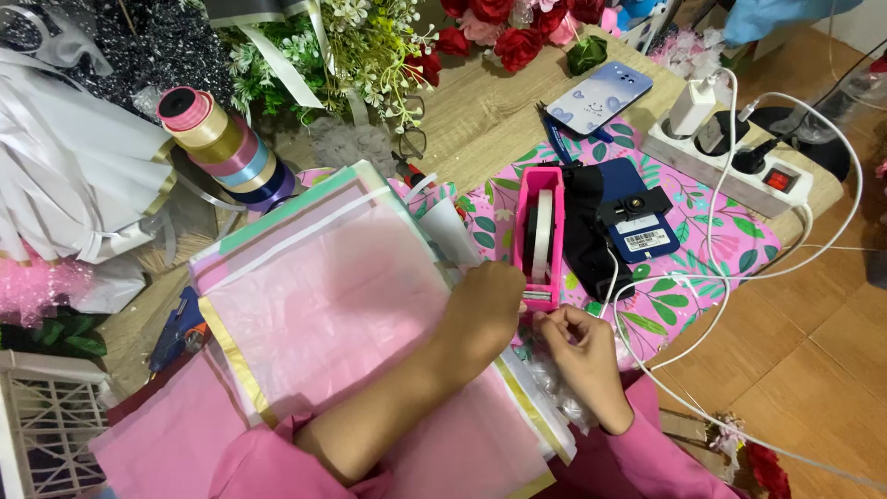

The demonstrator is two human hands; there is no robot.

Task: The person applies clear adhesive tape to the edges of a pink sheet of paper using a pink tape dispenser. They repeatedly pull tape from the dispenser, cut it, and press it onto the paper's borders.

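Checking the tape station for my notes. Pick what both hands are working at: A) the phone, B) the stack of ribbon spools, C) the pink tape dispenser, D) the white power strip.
C: the left hand and right hand meet at the front end of the pink tape dispenser, with the right fingers pinching just below it.

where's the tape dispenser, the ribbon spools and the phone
pink tape dispenser (540,236), head view, on the roll of tape in its middle
ribbon spools (222,143), head view, on the side of the stacked rolls
phone (599,97), head view, on the middle of its patterned back
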